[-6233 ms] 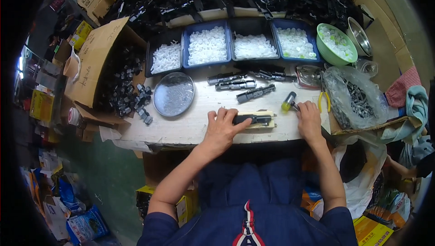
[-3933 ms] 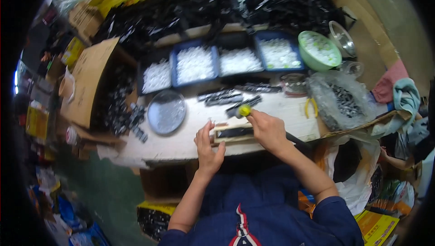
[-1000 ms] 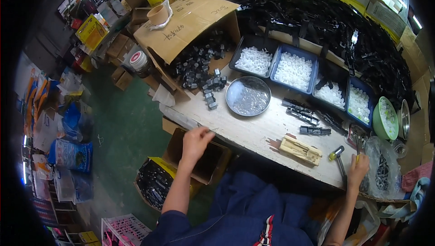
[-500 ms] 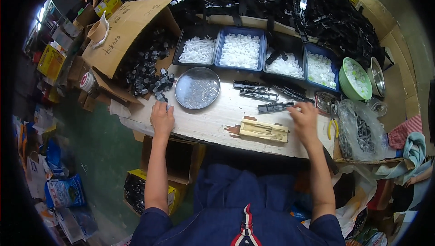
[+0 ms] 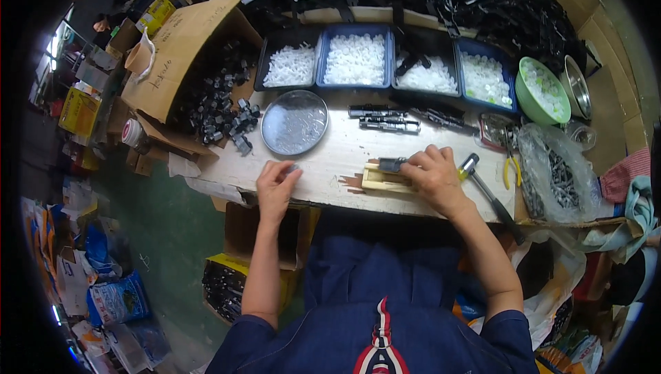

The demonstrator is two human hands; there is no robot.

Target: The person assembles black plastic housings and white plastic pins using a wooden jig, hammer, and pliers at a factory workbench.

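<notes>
My right hand [image 5: 435, 180] is closed on a black slotted part [image 5: 391, 163], which it holds at the cream-coloured fixture block [image 5: 375, 183] near the table's front edge. Whether the part rests fully in the block's channel is hidden by my fingers. To the left, my left hand [image 5: 273, 189] pinches a small dark grey piece [image 5: 292, 167] between thumb and fingertips. A hammer [image 5: 490, 195] with a black handle lies right of my right hand. Behind the fixture, several more black slotted parts [image 5: 389, 125] lie on the table.
A round metal dish [image 5: 295, 147] of small pins sits behind my left hand, beside a pile of black blocks [image 5: 220, 109] spilling from a cardboard box [image 5: 182, 50]. Trays of white pieces [image 5: 354, 61], a green bowl [image 5: 544, 95], yellow-handled pliers [image 5: 511, 171] and a plastic bag [image 5: 558, 178] surround the work area.
My right hand has carried a black slotted part from the table down to the fixture block. My left hand has come from the block pile toward me and right, pinching a small piece.
</notes>
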